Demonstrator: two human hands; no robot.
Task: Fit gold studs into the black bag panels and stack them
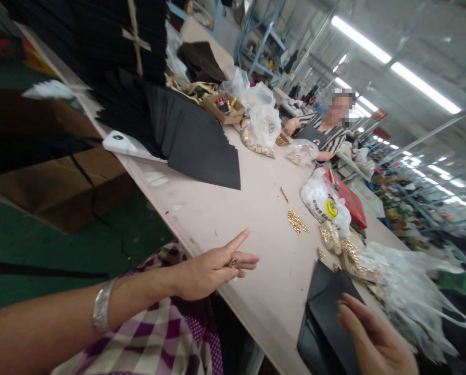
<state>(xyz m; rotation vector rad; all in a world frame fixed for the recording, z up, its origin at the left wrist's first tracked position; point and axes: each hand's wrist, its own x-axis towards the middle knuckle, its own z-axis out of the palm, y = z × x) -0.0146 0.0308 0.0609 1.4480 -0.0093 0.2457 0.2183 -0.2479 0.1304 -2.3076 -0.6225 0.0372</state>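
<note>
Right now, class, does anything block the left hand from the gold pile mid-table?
Nothing visible does: pale tabletop lies between the left hand and the gold pile. The black piece by the right hand lies aside.

I am making out no words: dark print (317,207) is running across a white plastic bag (319,188) (too blurred for me), a yellow smiley (331,208) is showing beside it, and a distant red sign (378,114) is looking too small to read.
</note>
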